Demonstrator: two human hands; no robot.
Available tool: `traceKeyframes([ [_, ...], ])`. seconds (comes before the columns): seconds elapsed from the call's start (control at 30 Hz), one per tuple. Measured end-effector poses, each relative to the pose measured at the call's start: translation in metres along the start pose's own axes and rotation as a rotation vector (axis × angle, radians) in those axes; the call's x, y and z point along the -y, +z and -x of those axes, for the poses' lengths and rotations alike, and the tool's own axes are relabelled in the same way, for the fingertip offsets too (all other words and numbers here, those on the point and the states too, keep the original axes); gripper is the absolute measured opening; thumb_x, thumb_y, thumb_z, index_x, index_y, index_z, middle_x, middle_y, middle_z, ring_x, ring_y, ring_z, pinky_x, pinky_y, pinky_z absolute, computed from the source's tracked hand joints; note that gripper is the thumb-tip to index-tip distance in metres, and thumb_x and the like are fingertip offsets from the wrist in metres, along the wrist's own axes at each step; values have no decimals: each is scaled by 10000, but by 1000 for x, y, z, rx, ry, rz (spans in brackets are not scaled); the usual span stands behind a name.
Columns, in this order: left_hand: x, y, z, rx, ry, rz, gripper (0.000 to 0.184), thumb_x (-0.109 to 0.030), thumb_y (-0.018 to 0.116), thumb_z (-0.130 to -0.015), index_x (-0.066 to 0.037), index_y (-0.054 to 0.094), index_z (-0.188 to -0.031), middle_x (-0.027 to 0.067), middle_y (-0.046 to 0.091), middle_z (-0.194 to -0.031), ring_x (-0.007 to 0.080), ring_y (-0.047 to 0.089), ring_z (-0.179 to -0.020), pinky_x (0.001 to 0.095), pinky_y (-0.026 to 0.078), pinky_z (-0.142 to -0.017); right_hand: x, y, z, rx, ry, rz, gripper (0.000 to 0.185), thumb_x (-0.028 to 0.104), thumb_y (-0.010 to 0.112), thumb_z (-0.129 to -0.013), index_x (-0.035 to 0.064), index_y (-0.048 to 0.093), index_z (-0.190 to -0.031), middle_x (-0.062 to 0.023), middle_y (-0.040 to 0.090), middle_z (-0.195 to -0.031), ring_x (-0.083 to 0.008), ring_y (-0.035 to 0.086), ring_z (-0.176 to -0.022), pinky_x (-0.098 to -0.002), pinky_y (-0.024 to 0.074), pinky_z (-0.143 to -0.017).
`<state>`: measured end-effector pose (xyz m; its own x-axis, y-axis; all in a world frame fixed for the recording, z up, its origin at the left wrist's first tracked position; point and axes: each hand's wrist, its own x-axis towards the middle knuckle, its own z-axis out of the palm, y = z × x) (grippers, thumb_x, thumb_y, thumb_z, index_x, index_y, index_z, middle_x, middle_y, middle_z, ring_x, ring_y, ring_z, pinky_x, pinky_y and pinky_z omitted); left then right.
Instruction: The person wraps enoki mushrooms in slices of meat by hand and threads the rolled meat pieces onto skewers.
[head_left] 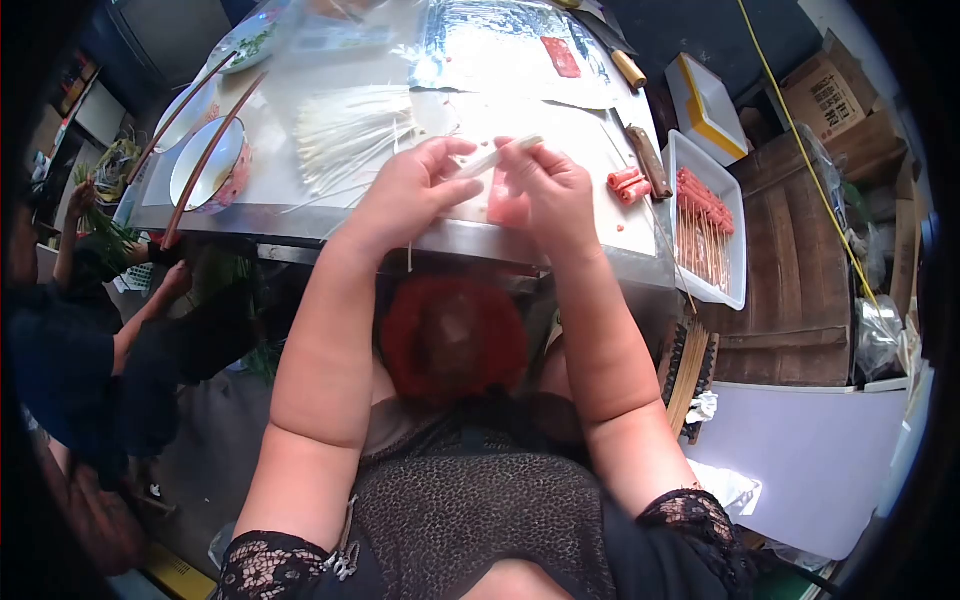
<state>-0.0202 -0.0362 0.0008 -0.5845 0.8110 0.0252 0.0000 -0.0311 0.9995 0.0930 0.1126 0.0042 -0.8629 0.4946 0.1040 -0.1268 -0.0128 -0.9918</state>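
Flat meat slice sits unrolled mid-frame. Right hand pinches a white mushroom bundle; left hand curls by its other end, can't tell if gripping. Right side: loose rolls, skewered rolls look done. Upper middle: mushroom pile, another slice unrolled.

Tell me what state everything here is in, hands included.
Right hand: pinching a small enoki bundle
Left hand: fingers and thumb apart
Enoki pile: loose, spread out
Near meat slice: laid flat
Meat rolls: rolled up
White tray: uncovered, holding skewers
Foil sheet: spread out
Near bowl: chopstick across it
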Motion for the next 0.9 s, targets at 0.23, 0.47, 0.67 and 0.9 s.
traceKeyframes([
  [0.23, 4, -34, 5, -323, 300, -808, 290, -74, 701, -874, 0, 669, -1152, 8, 656, -976, 70, 577, -840, 235, 494, -754, -3, -27, -3, -81, -131, -403, 269, 164, 654, -960, -59, 684, -1107, -38, 643, -839, -90, 532, -713, -226, 447, -662],
  [0.47, -13, 11, 21, 39, 136, -139, 193, -137, 681, -934, 14, 731, -1044, 16, 706, -933, 51, 614, -851, 206, 490, -758, 7, -11, 18, 124, -67, -79, 237, 200, 694, -934, -15, 731, -1028, 26, 625, -770, -45, 504, -660, -202, 414, -588],
  [0.67, -15, 17, 21, 32, 83, -111, 206, -159, 687, -932, 21, 736, -1020, 11, 707, -891, 49, 614, -819, 211, 496, -734, 4, -22, 20, 89, -54, 65, 193, 196, 713, -918, 10, 742, -965, 49, 610, -746, -21, 473, -650, -185, 389, -577],
  [0.9, -8, 15, 17, 43, 115, -141, 213, -176, 685, -935, 19, 738, -1003, 6, 702, -874, 47, 611, -807, 208, 497, -727, 7, -27, 22, 146, 29, 61, 191, 217, 725, -910, 29, 730, -883, 54, 597, -698, -19, 479, -627, -188, 389, -554],
])
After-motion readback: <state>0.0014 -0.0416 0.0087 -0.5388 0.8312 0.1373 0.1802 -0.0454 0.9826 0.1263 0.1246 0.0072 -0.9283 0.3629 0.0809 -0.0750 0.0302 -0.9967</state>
